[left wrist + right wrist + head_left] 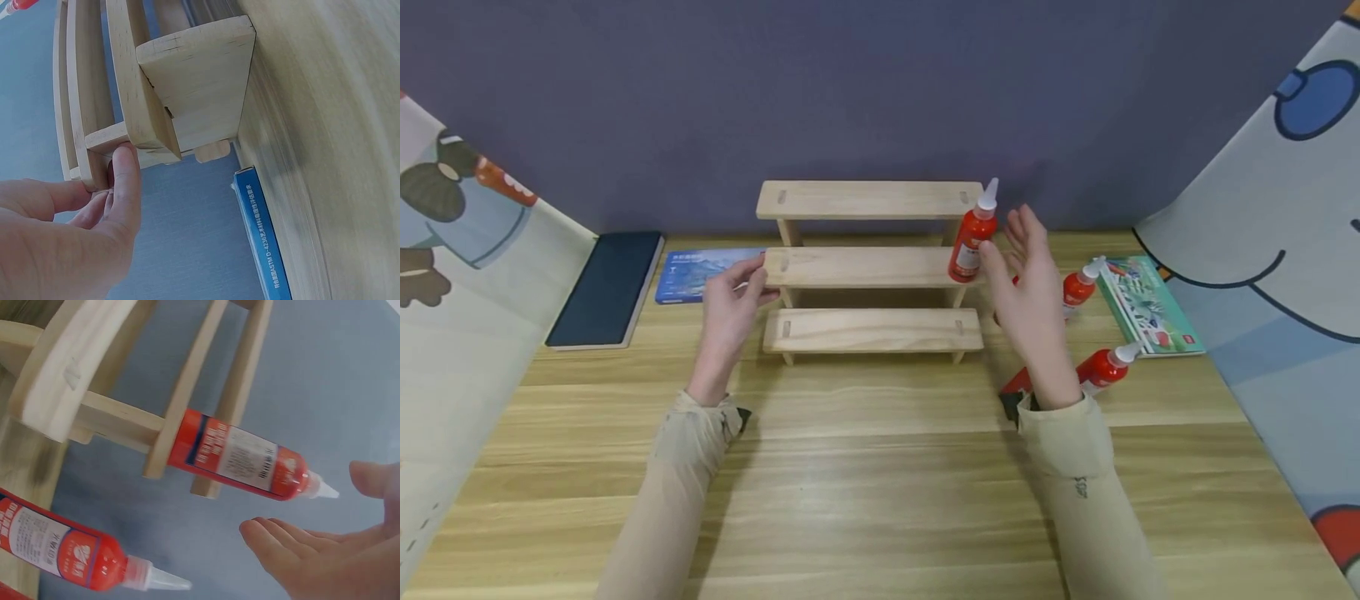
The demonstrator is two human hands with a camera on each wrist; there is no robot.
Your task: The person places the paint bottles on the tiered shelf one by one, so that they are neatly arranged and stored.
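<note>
A three-tier wooden rack (865, 268) stands against the back wall. My left hand (728, 307) pinches the left end of its middle shelf; in the left wrist view the thumb and fingers (125, 181) close about that wooden end. On the right end of the middle shelf stands a red squeeze bottle (967, 260) with a white nozzle, upright. Just right of it my right hand (1032, 296) is open, thumb and fingers spread. The right wrist view shows a gap between this hand and the bottle (240, 456).
More red bottles (1102, 368) stand on the table right of the rack, partly hidden by my right arm. Beyond them lies a green illustrated book (1153, 307). Left of the rack are a blue box (688, 275) and a dark notebook (606, 287). Printed panels flank both sides.
</note>
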